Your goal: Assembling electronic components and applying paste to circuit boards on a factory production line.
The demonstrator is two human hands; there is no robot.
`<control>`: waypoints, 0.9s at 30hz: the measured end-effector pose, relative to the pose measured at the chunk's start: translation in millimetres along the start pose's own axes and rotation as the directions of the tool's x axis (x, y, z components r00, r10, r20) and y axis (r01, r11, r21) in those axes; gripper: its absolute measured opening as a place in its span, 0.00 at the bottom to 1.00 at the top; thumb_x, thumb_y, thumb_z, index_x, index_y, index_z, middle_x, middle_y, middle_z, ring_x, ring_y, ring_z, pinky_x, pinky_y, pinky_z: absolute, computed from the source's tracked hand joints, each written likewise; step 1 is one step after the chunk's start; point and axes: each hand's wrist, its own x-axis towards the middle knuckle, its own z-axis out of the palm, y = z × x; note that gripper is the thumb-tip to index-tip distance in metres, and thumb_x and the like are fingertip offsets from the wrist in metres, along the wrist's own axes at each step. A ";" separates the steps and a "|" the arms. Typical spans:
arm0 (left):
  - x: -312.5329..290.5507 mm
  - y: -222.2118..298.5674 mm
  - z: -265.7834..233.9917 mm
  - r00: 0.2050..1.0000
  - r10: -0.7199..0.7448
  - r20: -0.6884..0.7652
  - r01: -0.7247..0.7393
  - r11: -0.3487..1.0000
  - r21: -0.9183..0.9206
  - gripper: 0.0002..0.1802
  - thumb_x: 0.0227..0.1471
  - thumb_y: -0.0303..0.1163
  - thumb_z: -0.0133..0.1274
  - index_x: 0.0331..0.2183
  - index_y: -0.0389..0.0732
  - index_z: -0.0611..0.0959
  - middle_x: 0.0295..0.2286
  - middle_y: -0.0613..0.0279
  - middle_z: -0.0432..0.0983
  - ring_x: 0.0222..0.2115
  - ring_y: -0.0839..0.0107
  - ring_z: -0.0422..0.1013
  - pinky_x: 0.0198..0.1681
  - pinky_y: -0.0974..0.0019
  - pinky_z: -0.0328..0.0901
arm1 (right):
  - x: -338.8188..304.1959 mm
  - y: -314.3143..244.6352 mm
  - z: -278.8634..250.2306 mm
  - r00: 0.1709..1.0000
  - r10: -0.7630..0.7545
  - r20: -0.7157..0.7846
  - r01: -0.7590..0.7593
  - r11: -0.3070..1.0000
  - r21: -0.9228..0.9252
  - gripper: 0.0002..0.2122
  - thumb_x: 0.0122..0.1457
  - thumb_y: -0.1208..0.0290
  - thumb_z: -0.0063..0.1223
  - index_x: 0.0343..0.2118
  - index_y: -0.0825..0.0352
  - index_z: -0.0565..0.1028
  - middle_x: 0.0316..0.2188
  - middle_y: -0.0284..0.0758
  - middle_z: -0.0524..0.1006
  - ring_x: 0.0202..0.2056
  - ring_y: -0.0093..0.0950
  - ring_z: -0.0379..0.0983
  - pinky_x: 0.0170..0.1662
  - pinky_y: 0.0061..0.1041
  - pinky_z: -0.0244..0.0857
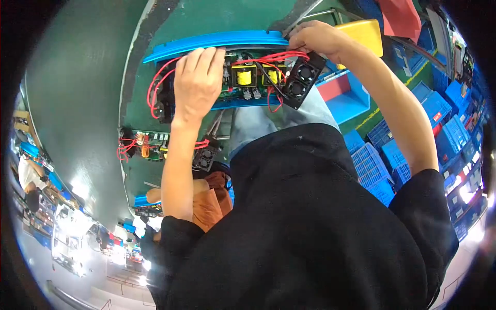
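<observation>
A long blue metal casing (217, 40) lies on the green bench with a circuit board (229, 95) beside and partly inside it. Two yellow-wound transformers (244, 77) stand on the board, and red wires (155, 95) loop out at both ends. A black twin-fan unit (300, 77) sits tilted at the right end. My left hand (199, 82) is closed, fingers together and curled over the board's far edge next to the casing. Bent fingers of my right hand (318, 39) close at the casing's right end, above the fans; their tips are hidden.
A yellow bin (364, 36) and an open blue bin (351, 101) stand at the right. Blue crates (369, 165) are stacked farther along the floor. Another board with wires and fans (150, 144) lies to the left, near a person's orange clothing (212, 206).
</observation>
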 end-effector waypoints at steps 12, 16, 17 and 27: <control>-0.9 14.5 2.2 0.995 -0.080 0.059 0.076 0.995 0.069 0.17 0.47 0.31 0.55 0.42 0.41 0.81 0.39 0.65 0.74 0.42 0.67 0.69 0.45 0.61 0.64 | -3.5 -5.2 -2.1 0.996 0.066 0.061 -0.074 0.987 0.141 0.11 0.51 0.75 0.56 0.38 0.72 0.77 0.30 0.33 0.76 0.32 0.21 0.72 0.37 0.19 0.66; -5.6 16.0 7.4 0.991 -0.133 0.008 0.132 0.988 0.077 0.18 0.48 0.31 0.54 0.43 0.41 0.80 0.40 0.65 0.74 0.44 0.66 0.69 0.47 0.60 0.64 | -11.5 -9.9 -2.0 0.997 0.058 0.050 -0.064 0.990 0.127 0.11 0.51 0.74 0.56 0.38 0.71 0.77 0.30 0.32 0.76 0.31 0.20 0.72 0.35 0.18 0.65; -8.4 13.5 9.4 0.991 -0.132 -0.034 0.134 0.989 0.060 0.18 0.48 0.31 0.55 0.44 0.42 0.80 0.40 0.66 0.73 0.44 0.67 0.69 0.48 0.60 0.64 | -15.2 -12.7 -1.5 0.997 0.058 0.047 -0.065 0.986 0.152 0.11 0.51 0.73 0.57 0.38 0.70 0.77 0.30 0.31 0.76 0.30 0.20 0.72 0.34 0.18 0.65; -6.3 10.6 19.7 0.999 0.032 -0.044 -0.030 0.998 0.048 0.17 0.47 0.31 0.54 0.42 0.41 0.82 0.40 0.64 0.75 0.44 0.68 0.70 0.49 0.60 0.64 | -4.5 -1.2 -4.2 0.998 0.058 0.029 -0.060 0.995 0.075 0.07 0.51 0.74 0.56 0.32 0.70 0.78 0.27 0.32 0.76 0.28 0.21 0.72 0.31 0.20 0.64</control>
